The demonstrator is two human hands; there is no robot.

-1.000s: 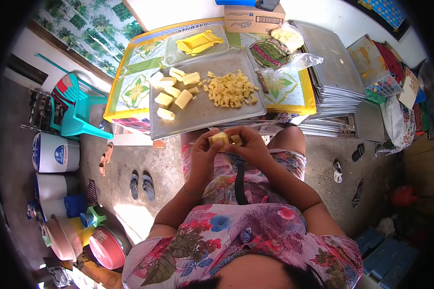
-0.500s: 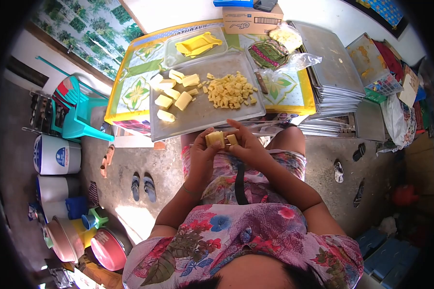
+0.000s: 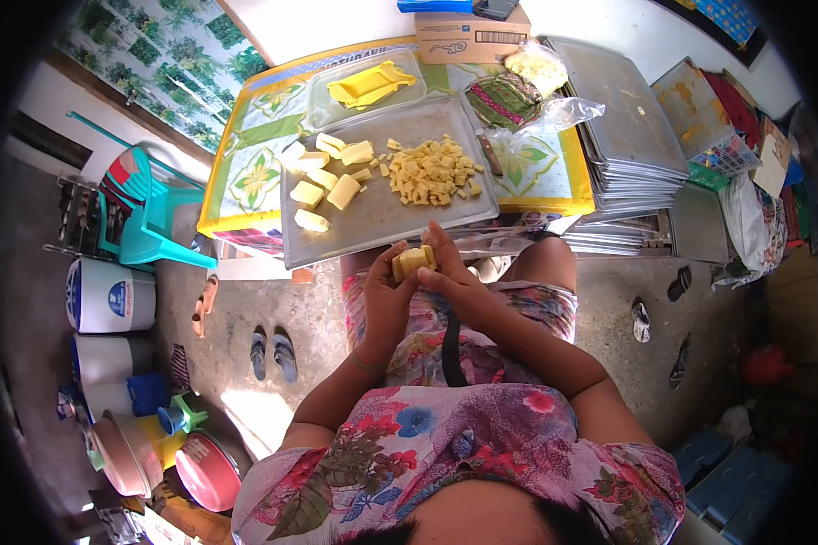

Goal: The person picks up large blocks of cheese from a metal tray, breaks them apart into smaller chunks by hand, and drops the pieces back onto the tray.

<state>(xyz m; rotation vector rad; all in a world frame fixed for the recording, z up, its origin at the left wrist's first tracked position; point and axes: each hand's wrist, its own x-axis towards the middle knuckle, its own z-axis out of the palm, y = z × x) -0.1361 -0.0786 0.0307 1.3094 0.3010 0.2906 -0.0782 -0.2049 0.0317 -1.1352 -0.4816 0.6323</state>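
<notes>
Over the lap, just in front of the tray's near edge, my left hand point(image 3: 388, 289) is closed around a pale yellow block of cheese point(image 3: 412, 260). My right hand point(image 3: 454, 280) meets it from the other side, its thumb and fingers on a slice of cheese point(image 3: 428, 257) pressed against the block. The metal tray point(image 3: 354, 238) lies beyond both hands. Larger cheese chunks point(image 3: 343, 192) are spread over its left part, and a heap of small cheese cubes point(image 3: 431, 173) sits on its right. Palms and some fingertips are hidden.
A knife point(image 3: 491, 156) lies right of the tray. Behind the tray, a clear container point(image 3: 322, 107) holds yellow wrapping. A patterned cloth point(image 3: 501, 102), a plastic bag point(image 3: 576, 113) and a cardboard box point(image 3: 472, 38) share the table. Stacked metal trays point(image 3: 629, 118) stand at right.
My right hand has moved left toward my left hand. The slice, held apart from the block before, now touches it.
</notes>
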